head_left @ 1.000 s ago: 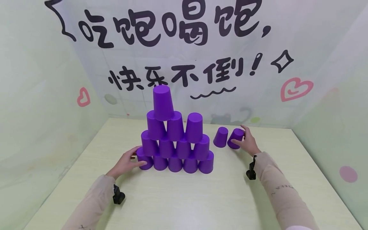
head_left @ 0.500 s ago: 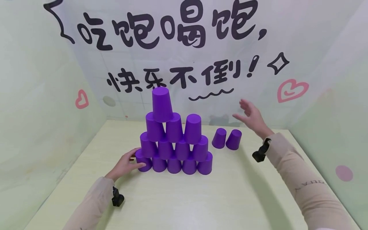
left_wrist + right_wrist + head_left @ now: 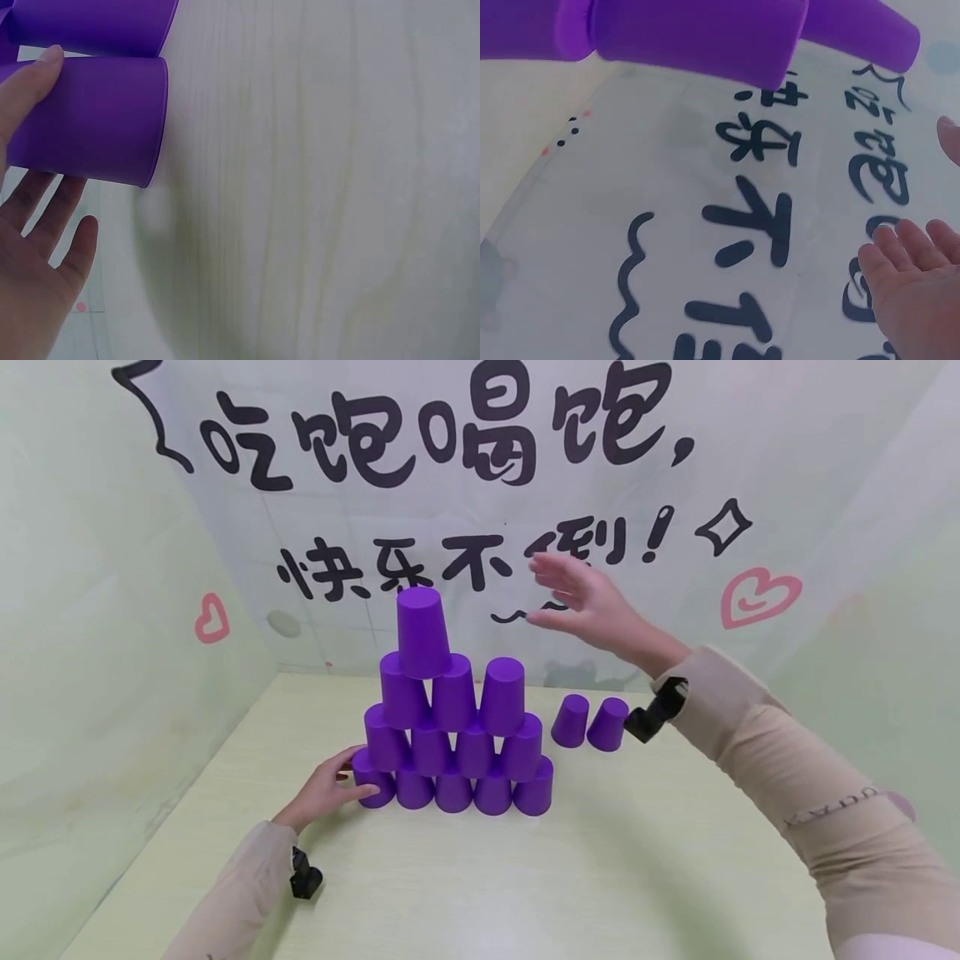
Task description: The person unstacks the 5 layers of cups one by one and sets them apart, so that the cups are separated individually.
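Note:
Upside-down purple cups form a stepped stack on the table. Its third tier has three cups, and a single top cup stands over the left pair. My left hand holds the leftmost bottom cup between thumb and fingers. In the left wrist view, the thumb lies on that cup's near side, with fingers on the far side. My right hand is in the air right of the top cup, fingers spread, holding nothing. In the right wrist view, its fingers show at the right edge.
Two more upside-down purple cups, a left one and a right one, stand right of the stack. The pale table meets a printed back wall with black lettering. Side walls enclose it.
My right hand has let go of the rightmost loose cup, lifted, and moved left toward the top of the stack. The left hand stays at its cup.

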`<state>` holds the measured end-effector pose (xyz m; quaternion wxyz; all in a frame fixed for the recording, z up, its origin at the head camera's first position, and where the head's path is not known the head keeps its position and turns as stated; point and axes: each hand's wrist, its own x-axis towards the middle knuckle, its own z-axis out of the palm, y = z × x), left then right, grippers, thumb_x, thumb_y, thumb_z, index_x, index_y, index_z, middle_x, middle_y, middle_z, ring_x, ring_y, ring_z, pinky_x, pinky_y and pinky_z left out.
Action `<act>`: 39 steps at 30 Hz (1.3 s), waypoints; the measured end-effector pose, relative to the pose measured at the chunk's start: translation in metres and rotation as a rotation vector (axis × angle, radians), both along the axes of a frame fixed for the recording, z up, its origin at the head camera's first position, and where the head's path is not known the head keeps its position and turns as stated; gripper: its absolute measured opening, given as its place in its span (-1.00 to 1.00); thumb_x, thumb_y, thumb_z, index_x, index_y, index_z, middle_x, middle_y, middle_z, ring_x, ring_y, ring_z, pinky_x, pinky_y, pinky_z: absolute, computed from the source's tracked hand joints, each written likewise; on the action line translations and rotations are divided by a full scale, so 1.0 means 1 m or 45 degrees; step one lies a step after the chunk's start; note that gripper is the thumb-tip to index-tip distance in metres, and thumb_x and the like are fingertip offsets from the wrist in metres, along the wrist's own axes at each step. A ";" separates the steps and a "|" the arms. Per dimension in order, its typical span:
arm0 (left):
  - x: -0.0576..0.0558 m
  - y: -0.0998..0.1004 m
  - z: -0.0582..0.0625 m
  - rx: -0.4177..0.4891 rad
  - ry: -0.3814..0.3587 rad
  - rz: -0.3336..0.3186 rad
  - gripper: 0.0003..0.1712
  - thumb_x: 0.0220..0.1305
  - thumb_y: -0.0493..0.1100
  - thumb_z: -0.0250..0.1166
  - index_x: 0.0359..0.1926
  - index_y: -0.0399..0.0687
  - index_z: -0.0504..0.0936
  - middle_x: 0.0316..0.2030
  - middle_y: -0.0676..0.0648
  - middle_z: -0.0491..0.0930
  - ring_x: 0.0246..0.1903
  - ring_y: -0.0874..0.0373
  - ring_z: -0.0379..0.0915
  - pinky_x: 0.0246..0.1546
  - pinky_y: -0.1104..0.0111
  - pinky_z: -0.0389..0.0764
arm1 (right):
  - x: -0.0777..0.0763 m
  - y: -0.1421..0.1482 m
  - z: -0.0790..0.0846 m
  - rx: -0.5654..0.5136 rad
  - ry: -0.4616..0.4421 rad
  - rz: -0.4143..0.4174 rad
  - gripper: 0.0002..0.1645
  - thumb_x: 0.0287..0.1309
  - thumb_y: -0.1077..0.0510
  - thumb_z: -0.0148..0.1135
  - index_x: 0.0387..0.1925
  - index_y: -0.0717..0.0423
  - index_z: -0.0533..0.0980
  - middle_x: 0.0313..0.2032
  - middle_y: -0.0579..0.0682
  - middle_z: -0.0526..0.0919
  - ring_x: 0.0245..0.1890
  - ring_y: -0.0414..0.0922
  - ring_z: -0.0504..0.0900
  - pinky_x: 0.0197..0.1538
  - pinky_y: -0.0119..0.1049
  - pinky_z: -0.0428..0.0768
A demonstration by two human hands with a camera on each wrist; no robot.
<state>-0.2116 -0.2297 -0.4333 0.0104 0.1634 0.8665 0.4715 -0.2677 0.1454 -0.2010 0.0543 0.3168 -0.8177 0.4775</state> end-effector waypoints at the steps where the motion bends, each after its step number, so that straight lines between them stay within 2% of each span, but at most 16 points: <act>1: 0.000 0.000 0.000 -0.003 0.002 -0.001 -0.32 -0.02 -0.22 0.36 0.15 -0.21 0.32 -0.04 -0.23 0.46 -0.06 -0.14 0.33 -0.09 -0.01 0.39 | 0.002 -0.008 0.003 0.012 -0.001 0.025 -0.16 -0.05 0.18 0.32 0.25 0.15 0.14 0.20 0.01 0.27 0.19 -0.12 0.24 0.20 -0.32 0.23; 8: 0.000 -0.001 -0.001 0.010 0.004 -0.006 -0.33 -0.03 -0.22 0.36 0.14 -0.19 0.33 -0.04 -0.23 0.46 -0.05 -0.16 0.33 -0.08 -0.01 0.38 | 0.007 -0.057 0.013 0.062 -0.033 0.139 -0.17 -0.04 0.14 0.31 0.26 0.09 0.13 0.22 -0.05 0.25 0.17 -0.24 0.25 0.18 -0.41 0.23; 14: -0.002 -0.001 0.000 0.015 0.004 -0.015 -0.33 -0.02 -0.22 0.36 0.15 -0.19 0.33 -0.04 -0.22 0.46 -0.06 -0.13 0.33 -0.08 0.00 0.38 | 0.004 -0.088 0.004 0.053 -0.107 0.185 -0.14 -0.04 0.12 0.31 0.27 0.08 0.10 0.23 -0.07 0.22 0.18 -0.22 0.24 0.18 -0.39 0.25; 18: -0.001 0.000 0.002 0.025 -0.013 -0.017 -0.34 -0.02 -0.24 0.35 0.14 -0.20 0.33 -0.04 -0.22 0.46 -0.06 -0.14 0.33 -0.08 -0.01 0.37 | 0.002 -0.100 -0.005 0.025 -0.162 0.171 -0.12 -0.04 0.11 0.31 0.28 0.08 0.08 0.20 -0.04 0.27 0.15 -0.20 0.28 0.15 -0.38 0.30; 24: 0.000 -0.001 0.001 0.018 -0.010 -0.007 -0.34 -0.02 -0.24 0.35 0.14 -0.20 0.33 -0.04 -0.22 0.46 -0.06 -0.14 0.33 -0.08 0.00 0.37 | -0.002 -0.112 -0.014 -0.026 -0.230 0.121 -0.10 -0.07 0.15 0.33 0.28 0.10 0.09 0.11 0.00 0.37 0.10 -0.15 0.35 0.09 -0.37 0.37; 28: 0.000 -0.001 -0.002 0.021 -0.001 -0.005 -0.33 -0.03 -0.24 0.36 0.15 -0.21 0.33 -0.04 -0.23 0.46 -0.06 -0.14 0.33 -0.09 -0.01 0.37 | -0.003 -0.112 -0.017 -0.058 -0.240 0.154 -0.13 -0.07 0.16 0.33 0.26 0.12 0.11 0.07 -0.01 0.39 0.06 -0.14 0.38 0.06 -0.38 0.39; 35: -0.013 -0.011 -0.024 -0.003 0.024 0.003 -0.30 -0.04 -0.08 0.37 0.16 -0.06 0.33 -0.03 -0.14 0.47 -0.05 -0.06 0.34 -0.10 0.07 0.40 | -0.005 -0.110 -0.020 -0.063 -0.200 0.206 -0.32 -0.06 0.17 0.32 0.13 0.13 0.27 -0.06 -0.03 0.45 -0.08 -0.16 0.47 -0.01 -0.40 0.44; 39: -0.015 -0.013 -0.028 0.002 0.035 -0.009 -0.29 -0.05 -0.04 0.38 0.16 -0.03 0.34 -0.03 -0.12 0.47 -0.05 -0.05 0.34 -0.11 0.09 0.40 | -0.003 -0.108 -0.017 -0.065 -0.202 0.187 -0.31 -0.06 0.16 0.32 0.13 0.14 0.26 -0.07 -0.03 0.46 -0.09 -0.17 0.47 -0.02 -0.40 0.45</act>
